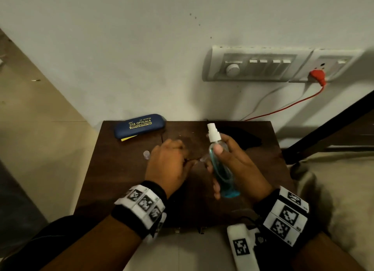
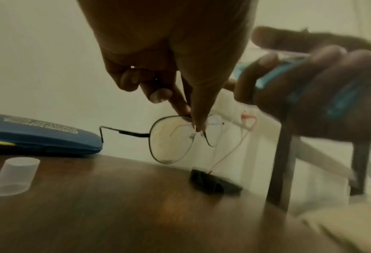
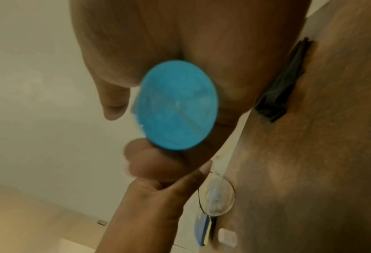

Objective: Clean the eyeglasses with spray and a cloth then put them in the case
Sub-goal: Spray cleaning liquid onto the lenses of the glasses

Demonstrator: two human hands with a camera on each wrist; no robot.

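The dark wooden table (image 1: 125, 181) carries everything else: at its far left edge lies the closed blue case (image 1: 139, 125), ready for the last step, a black cloth (image 2: 214, 183) waits on its far right part, and a clear cap (image 2: 13, 176) lies on its left part, seemingly off so the nozzle is free. Above the table's middle the right hand (image 1: 240, 163) is wrapped round the blue spray bottle (image 1: 220, 165), nozzle away from the person. Just left of it, the left hand (image 1: 168, 163) pinches the eyeglasses (image 2: 175, 138) at the bridge, probably to leave the lenses bare for spraying.
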